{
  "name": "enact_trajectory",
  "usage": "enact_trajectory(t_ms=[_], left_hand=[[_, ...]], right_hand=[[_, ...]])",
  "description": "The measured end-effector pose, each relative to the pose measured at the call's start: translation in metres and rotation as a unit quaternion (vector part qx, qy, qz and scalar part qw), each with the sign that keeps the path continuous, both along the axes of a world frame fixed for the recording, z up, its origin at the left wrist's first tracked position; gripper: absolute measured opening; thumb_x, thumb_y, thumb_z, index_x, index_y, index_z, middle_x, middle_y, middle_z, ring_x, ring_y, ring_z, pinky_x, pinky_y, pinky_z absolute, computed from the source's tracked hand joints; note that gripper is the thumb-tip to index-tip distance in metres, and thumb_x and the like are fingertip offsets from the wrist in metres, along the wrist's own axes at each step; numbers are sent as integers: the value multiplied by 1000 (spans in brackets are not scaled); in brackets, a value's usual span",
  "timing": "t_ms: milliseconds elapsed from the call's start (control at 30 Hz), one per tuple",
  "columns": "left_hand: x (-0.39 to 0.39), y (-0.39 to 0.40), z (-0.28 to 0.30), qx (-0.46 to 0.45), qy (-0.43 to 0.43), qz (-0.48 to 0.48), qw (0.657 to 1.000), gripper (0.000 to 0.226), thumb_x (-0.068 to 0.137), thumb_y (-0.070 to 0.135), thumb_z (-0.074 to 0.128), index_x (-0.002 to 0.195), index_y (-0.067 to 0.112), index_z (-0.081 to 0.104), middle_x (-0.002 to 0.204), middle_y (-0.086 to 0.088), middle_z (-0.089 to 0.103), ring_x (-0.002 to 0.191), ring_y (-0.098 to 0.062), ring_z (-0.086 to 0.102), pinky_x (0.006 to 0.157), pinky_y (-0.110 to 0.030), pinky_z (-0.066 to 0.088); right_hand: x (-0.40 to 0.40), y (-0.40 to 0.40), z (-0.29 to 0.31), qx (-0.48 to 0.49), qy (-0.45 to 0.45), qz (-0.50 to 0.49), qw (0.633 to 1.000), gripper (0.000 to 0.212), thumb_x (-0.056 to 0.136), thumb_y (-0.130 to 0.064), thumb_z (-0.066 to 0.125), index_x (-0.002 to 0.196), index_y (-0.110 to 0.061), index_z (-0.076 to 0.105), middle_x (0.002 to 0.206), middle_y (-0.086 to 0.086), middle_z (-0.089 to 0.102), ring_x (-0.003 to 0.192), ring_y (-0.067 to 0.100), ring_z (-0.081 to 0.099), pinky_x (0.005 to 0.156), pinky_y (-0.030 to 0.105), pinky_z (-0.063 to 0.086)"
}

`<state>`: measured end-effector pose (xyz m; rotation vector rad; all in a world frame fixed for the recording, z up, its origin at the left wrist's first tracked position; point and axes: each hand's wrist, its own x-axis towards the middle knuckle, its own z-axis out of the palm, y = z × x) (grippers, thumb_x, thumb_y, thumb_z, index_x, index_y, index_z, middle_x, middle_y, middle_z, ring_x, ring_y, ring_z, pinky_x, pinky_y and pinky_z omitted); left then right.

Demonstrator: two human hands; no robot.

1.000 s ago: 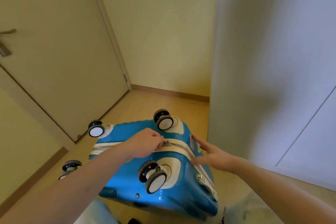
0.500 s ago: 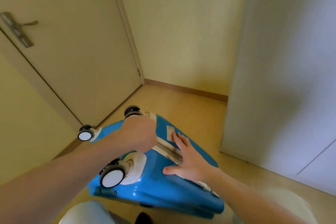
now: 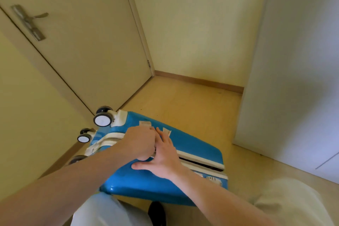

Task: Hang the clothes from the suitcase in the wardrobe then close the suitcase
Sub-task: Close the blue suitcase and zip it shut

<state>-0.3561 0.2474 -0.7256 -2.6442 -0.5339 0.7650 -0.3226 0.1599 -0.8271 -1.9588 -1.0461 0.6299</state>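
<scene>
The room was the biggest thing in view: a pale door [image 3: 77,46] with a metal handle [image 3: 30,22] on the left, a white wardrobe [image 3: 297,79] shut on the right, and a wooden floor [image 3: 183,104] between them.

On that floor, just in front of the person's knees, lay the blue suitcase [image 3: 192,145], tipped on its side with its wheels [image 3: 102,119] pointing left towards the door. Its two shells were together, and the white zip band [image 3: 108,138] looked closed near the wheels, but a dark gap [image 3: 200,162] still showed along the seam on the right.

The left hand [image 3: 139,143] was curled at the seam, its fingers apparently pinching the zip pull (the pull itself was hidden under the hand, so that is a judgement). The right hand [image 3: 163,159] lay flat with straight, spread fingers, pressing down on the shell just beside the left.

No clothes were in sight, and the wardrobe's inside was hidden, so the hanging seemed done, though that could not be checked. What remained was the last stretch of zipping along the open part of the seam.
</scene>
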Motion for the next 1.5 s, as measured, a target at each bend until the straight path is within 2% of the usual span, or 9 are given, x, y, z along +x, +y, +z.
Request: enact_trajectory(t_ms=[133, 433, 767, 900, 967, 1133, 1300, 1400, 1500], left_hand=[[-6, 18, -25, -18, 5, 48, 999, 17, 95, 27, 53, 103, 19, 66, 92, 1, 61, 83, -21, 57, 66, -34, 44], [-32, 75, -63, -108, -107, 193, 969, 29, 103, 21, 37, 94, 12, 64, 86, -1, 60, 84, -23, 62, 74, -37, 54], [-18, 61, -130, -224, -94, 210, 947, 42, 106, 31, 33, 75, 16, 57, 72, -2, 63, 66, -21, 57, 67, -37, 50], [-20, 52, -146, -276, -136, 227, 924, 42, 107, 30, 34, 68, 19, 47, 60, 3, 51, 54, -16, 47, 57, -32, 40], [-19, 52, -152, -291, -171, 240, 910, 43, 107, 31, 34, 67, 20, 44, 58, 5, 46, 53, -14, 43, 55, -30, 36], [-17, 59, -160, -323, -226, 277, 877, 42, 107, 32, 38, 72, 13, 52, 60, 4, 49, 54, -12, 45, 54, -24, 36], [2, 52, -171, -333, -245, 263, 872, 42, 107, 33, 39, 79, 10, 61, 62, 2, 56, 57, -13, 52, 56, -28, 42], [6, 49, -179, -330, -282, 283, 855, 45, 106, 35, 39, 77, 9, 61, 62, -3, 59, 56, -17, 54, 62, -37, 48], [4, 48, -183, -330, -288, 282, 854, 45, 106, 36, 38, 76, 11, 61, 68, -9, 64, 59, -18, 57, 63, -37, 48]], right_hand=[[17, -2, -5, -12, 111, 47, 993, 139, 57, -63, 88, 159, -39, -3, 167, -18, 7, 154, 8, 11, 126, 39, 21], [134, -104, -117, -280, 79, -15, 957, 150, 54, -74, 83, 160, -29, -12, 169, 1, -9, 155, 32, -9, 125, 50, 8], [79, -95, -161, -148, 176, -61, 971, 127, 60, -61, 87, 158, -36, 11, 153, -15, 32, 140, 12, 38, 116, 33, 36], [64, -80, -153, -91, 176, -56, 979, 117, 64, -54, 89, 154, -40, 16, 138, -27, 35, 119, -11, 44, 90, -2, 36], [63, -77, -154, -70, 185, -69, 978, 112, 63, -51, 91, 151, -42, 21, 138, -28, 39, 112, -24, 44, 79, -7, 37], [82, -89, -159, -58, 217, -107, 968, 85, 71, -59, 83, 139, -51, 32, 132, -39, 38, 114, -19, 44, 94, 11, 38], [93, -119, -189, -131, 262, -113, 949, 104, 59, -93, 57, 148, -43, 36, 139, -23, 46, 133, 7, 43, 113, 34, 38], [92, -140, -199, -219, 213, -50, 951, 74, 87, -74, 51, 152, -45, 30, 144, -20, 46, 137, 11, 44, 110, 28, 36], [93, -146, -220, -270, 130, 3, 954, 76, 94, -45, 61, 156, -43, 17, 157, -11, 39, 140, 16, 44, 116, 34, 36]])
